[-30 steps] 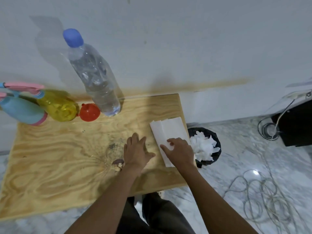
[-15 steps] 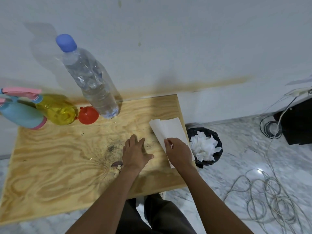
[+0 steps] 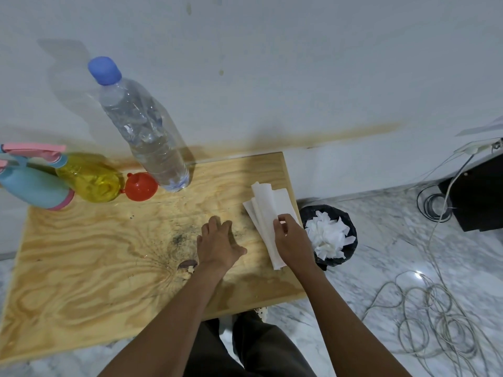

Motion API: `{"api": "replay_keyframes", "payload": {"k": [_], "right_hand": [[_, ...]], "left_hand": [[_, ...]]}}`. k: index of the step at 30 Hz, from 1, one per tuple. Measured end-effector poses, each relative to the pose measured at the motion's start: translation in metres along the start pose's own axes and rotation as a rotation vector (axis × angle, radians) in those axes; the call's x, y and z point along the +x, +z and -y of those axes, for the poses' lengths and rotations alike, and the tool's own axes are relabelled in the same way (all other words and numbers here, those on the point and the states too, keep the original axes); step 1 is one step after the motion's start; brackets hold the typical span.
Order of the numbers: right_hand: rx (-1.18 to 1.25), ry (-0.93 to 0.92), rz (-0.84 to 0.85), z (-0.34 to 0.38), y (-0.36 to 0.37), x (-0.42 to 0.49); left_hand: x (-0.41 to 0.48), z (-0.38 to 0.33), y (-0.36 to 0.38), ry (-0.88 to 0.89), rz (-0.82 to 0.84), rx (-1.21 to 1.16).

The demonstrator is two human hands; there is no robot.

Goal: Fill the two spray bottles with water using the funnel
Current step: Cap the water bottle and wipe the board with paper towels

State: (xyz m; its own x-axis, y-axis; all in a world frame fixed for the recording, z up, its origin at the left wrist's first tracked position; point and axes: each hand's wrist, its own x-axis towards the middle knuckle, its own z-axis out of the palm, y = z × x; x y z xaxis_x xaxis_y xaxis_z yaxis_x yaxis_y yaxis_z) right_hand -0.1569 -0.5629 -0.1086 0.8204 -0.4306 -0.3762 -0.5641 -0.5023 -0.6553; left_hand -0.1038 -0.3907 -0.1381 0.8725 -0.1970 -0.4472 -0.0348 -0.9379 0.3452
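Ahead of our left hand's fingers we see bare tabletop up to the water bottle, red funnel and two spray bottles. Paper towels lie under our right hand's fingers, the bin just beyond.

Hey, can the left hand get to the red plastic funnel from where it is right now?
Probably yes. The left hand lies flat and empty on the plywood table, and only bare board lies between it and the red plastic funnel, which sits beside the clear water bottle.
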Motion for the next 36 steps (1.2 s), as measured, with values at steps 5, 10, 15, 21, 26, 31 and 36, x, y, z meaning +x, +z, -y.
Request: {"api": "replay_keyframes", "payload": {"k": [5, 10, 15, 21, 26, 31, 36], "right_hand": [[0.046, -0.111, -0.12, 0.008, -0.005, -0.007], [0.118, -0.161, -0.227, 0.017, -0.014, -0.007], [0.094, -0.225, -0.28, 0.015, -0.019, -0.006], [0.183, -0.245, -0.309, 0.024, -0.028, -0.013], [0.235, -0.182, -0.288, 0.03, -0.031, -0.014], [0.342, -0.02, -0.169, 0.03, -0.033, -0.009], [0.514, 0.12, -0.112, 0.026, -0.036, -0.004]], "left_hand": [[0.0, 0.001, 0.002, 0.0, -0.002, -0.014], [-0.002, 0.003, 0.003, 0.005, -0.001, -0.014], [-0.001, 0.003, 0.003, 0.009, 0.004, -0.008], [-0.002, 0.002, 0.002, 0.009, -0.011, -0.008], [-0.003, 0.001, 0.002, 0.0, -0.006, -0.025], [-0.002, 0.002, 0.001, 0.009, 0.002, -0.015], [0.001, 0.001, -0.006, 0.014, 0.036, 0.003]]}}
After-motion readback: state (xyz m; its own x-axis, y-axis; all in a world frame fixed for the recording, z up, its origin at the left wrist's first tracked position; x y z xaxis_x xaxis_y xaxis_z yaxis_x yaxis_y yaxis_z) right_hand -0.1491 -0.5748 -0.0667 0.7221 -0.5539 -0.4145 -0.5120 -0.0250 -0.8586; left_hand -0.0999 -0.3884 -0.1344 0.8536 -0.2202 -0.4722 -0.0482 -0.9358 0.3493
